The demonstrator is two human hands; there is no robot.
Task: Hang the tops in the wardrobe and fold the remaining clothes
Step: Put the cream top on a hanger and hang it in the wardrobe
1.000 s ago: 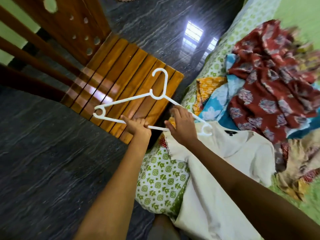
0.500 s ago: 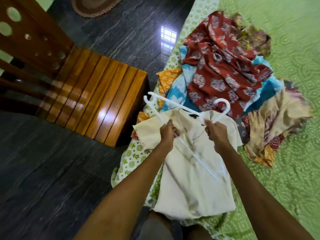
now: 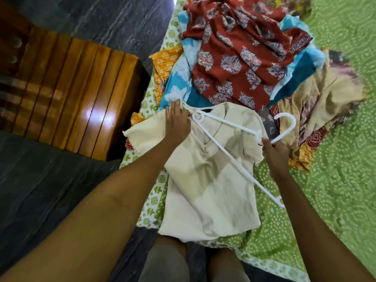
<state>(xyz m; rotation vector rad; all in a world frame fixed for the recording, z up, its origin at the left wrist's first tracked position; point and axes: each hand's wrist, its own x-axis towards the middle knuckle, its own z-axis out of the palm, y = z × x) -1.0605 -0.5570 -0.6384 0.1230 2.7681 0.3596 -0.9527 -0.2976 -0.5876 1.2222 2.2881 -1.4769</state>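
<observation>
A cream ribbed top (image 3: 203,190) lies flat on the green bed sheet (image 3: 335,180) in front of me. A white plastic hanger (image 3: 223,149) lies across its chest, hook pointing right. My left hand (image 3: 177,121) grips the top's left shoulder by the neckline, right at one end of the hanger. My right hand (image 3: 274,153) pinches the hanger's neck just below the hook. Behind the top is a heap of clothes: a red floral garment (image 3: 240,58), a blue one (image 3: 177,88) and a beige one (image 3: 317,98).
A slatted wooden seat (image 3: 71,88) stands on the dark stone floor (image 3: 40,180) to the left, close to the bed's edge. My legs show at the bottom, against the bed. Green sheet stretches off to the right.
The hanger has come from above the wooden seat down onto the cream top. My left hand went from the hanger's bar to the top's shoulder; my right hand slid to the hook's base.
</observation>
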